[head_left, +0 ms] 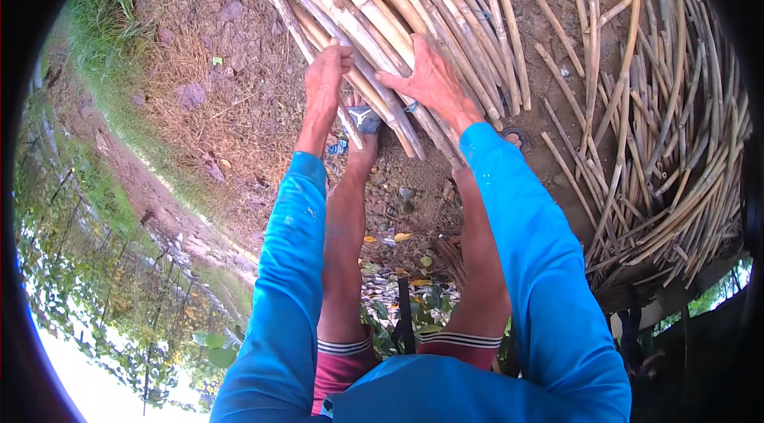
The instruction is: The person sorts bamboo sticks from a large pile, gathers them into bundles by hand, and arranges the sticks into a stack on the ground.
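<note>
A bundle of long tan bamboo poles (374,5) slants from the top edge down toward my feet, their near ends uneven. My left hand (324,81) is closed around a thin pole at the bundle's left side. Further right, my right hand (436,87) grips poles in the middle of the bundle, its thumb stretched to the left across them. Its fingertips are partly hidden among the bamboo. A bit of blue tie (411,107) shows just below the right hand.
A large heap of bamboo poles (676,144) fills the right side, with several loose ones near it. My sandalled foot (364,122) stands under the pole ends. Muddy ground (199,65) with dry grass lies left, bordered by green grass (103,17).
</note>
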`<state>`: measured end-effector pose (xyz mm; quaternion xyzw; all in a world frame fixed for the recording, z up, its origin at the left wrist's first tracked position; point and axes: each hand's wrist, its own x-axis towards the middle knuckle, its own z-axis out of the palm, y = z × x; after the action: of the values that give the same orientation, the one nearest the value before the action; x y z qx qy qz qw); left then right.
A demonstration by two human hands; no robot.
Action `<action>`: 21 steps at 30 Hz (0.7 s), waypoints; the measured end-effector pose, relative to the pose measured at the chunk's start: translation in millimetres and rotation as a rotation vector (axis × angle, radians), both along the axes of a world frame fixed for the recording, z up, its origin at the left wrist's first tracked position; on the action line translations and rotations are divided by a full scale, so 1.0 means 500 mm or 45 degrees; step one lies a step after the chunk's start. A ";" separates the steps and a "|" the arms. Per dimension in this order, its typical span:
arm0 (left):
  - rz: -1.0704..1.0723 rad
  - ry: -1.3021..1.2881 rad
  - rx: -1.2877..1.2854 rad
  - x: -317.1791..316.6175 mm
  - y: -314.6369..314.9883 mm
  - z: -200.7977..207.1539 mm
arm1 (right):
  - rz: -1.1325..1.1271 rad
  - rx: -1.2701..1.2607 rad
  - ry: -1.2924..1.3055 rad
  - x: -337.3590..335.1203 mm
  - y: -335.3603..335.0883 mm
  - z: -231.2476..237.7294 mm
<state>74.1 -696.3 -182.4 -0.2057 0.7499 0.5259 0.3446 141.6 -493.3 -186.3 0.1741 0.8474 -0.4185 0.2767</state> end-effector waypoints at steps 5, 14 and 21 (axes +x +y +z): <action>0.314 -0.268 -0.330 0.059 -0.267 -0.074 | -0.187 -0.413 0.030 -0.010 -0.021 0.064; 0.385 -0.635 -0.037 0.154 -0.023 -0.124 | -1.980 -0.458 -0.737 0.371 0.071 -0.005; -0.002 -0.824 -0.192 0.176 0.024 -0.109 | -2.436 -1.029 -0.708 0.398 -0.031 -0.065</action>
<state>161.9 -684.2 -236.9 -0.3867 0.6384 0.3760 0.5491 340.6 -508.6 -219.1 0.7497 0.0657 -0.6563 0.0545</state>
